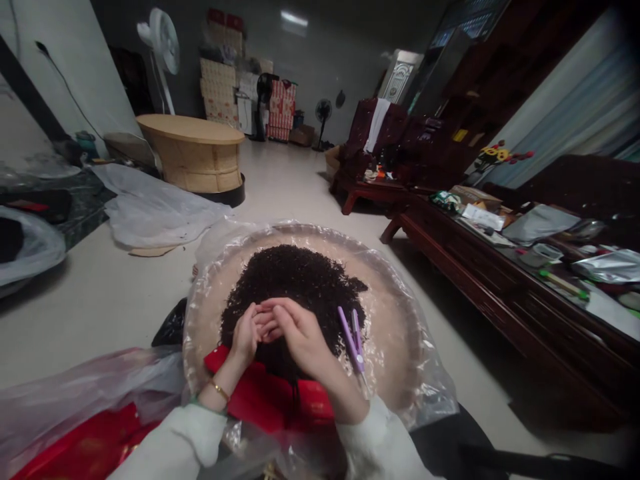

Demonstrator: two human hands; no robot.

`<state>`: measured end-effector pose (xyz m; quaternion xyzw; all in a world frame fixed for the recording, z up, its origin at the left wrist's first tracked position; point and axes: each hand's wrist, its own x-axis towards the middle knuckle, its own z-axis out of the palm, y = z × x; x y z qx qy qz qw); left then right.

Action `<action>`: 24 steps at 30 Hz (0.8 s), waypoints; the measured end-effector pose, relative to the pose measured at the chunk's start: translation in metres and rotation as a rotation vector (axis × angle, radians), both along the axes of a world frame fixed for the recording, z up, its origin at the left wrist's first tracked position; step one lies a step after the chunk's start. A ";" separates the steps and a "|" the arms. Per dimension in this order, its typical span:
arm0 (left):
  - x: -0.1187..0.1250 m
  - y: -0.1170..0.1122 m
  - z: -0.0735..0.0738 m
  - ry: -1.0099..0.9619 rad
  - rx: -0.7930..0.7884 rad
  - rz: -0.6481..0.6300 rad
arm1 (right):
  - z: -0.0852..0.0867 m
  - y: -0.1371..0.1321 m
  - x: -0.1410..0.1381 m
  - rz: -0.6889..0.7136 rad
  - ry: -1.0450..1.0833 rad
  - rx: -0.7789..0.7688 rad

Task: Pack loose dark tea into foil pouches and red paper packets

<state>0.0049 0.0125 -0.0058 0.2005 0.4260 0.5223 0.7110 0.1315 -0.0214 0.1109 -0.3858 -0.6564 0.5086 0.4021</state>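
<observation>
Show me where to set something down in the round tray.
Bare strip of round tray: right side, between purple-handled tool and rim; a narrower one lies left of the dark pile. Crowded: the near side, with left hand, right hand and red material.

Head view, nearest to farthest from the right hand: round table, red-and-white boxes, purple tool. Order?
1. Purple tool: just right of the right hand, beside the dark pile.
2. Round table: on the floor, ahead and left.
3. Red-and-white boxes: farthest, stacked toward the back wall, beyond the table.
</observation>
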 end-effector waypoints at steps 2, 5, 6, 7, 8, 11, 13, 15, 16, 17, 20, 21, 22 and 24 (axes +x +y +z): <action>0.001 0.004 0.001 0.037 0.029 0.068 | -0.009 0.005 0.019 0.063 -0.305 0.017; 0.004 0.006 0.004 0.121 0.081 0.112 | -0.030 0.002 0.050 0.374 -0.890 0.044; 0.005 0.006 0.004 0.143 0.092 0.110 | -0.037 -0.002 0.057 0.433 -1.034 0.050; 0.005 0.005 0.005 0.157 0.097 0.103 | -0.043 -0.007 0.061 0.468 -1.142 0.053; 0.006 0.004 0.006 0.162 0.094 0.094 | -0.048 -0.011 0.063 0.478 -1.213 0.053; 0.007 0.003 0.007 0.177 0.084 0.079 | -0.056 -0.021 0.064 0.425 -1.249 0.035; 0.007 0.003 0.007 0.194 0.089 0.073 | -0.057 -0.021 0.065 0.378 -1.201 0.022; 0.007 0.003 0.006 0.212 0.096 0.070 | -0.055 -0.018 0.068 0.365 -1.149 -0.003; 0.007 0.003 0.006 0.220 0.100 0.069 | -0.054 -0.016 0.071 0.366 -1.124 -0.016; 0.007 0.003 0.006 0.228 0.103 0.066 | -0.051 -0.014 0.073 0.368 -1.100 -0.029; 0.008 0.003 0.007 0.247 0.108 0.027 | -0.043 -0.011 0.078 0.380 -1.071 -0.055; 0.008 0.003 0.007 0.252 0.108 0.008 | -0.041 -0.011 0.078 0.391 -1.105 -0.053; 0.008 0.003 0.008 0.256 0.105 -0.008 | -0.040 -0.013 0.077 0.409 -1.161 -0.053; 0.008 0.002 0.008 0.261 0.102 -0.021 | -0.043 -0.020 0.073 0.447 -1.289 -0.045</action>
